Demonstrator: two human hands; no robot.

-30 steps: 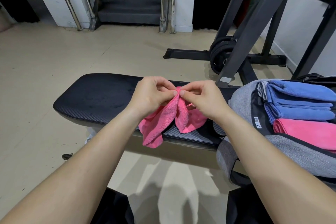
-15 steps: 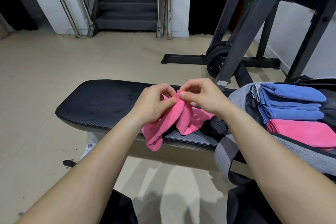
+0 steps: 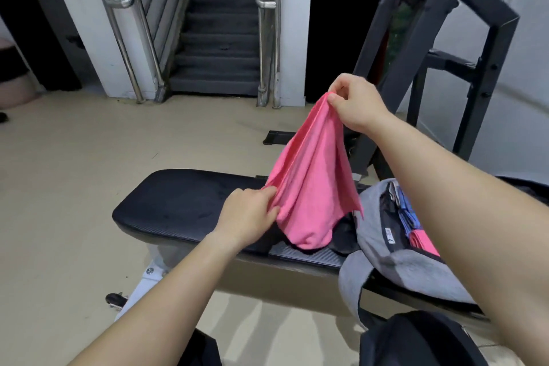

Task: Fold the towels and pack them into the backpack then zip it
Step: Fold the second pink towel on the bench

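A pink towel (image 3: 312, 184) hangs in the air above the black bench (image 3: 184, 205). My right hand (image 3: 355, 104) pinches one corner high up. My left hand (image 3: 249, 217) grips the towel's lower left edge close to the bench pad. The towel's bottom sags onto the bench. To the right lies an open grey backpack (image 3: 377, 235) with folded blue towels (image 3: 408, 214) and a folded pink towel (image 3: 421, 242) inside. My right forearm hides much of the backpack.
A dark steel gym rack (image 3: 416, 47) stands behind the bench on the right. Stairs with metal handrails (image 3: 219, 38) rise at the back. Beige floor (image 3: 74, 172) spreads to the left of the bench.
My right hand has lifted its towel corner up and to the right. The left hand has slid down along the edge, so the bunched towel now hangs stretched between them.
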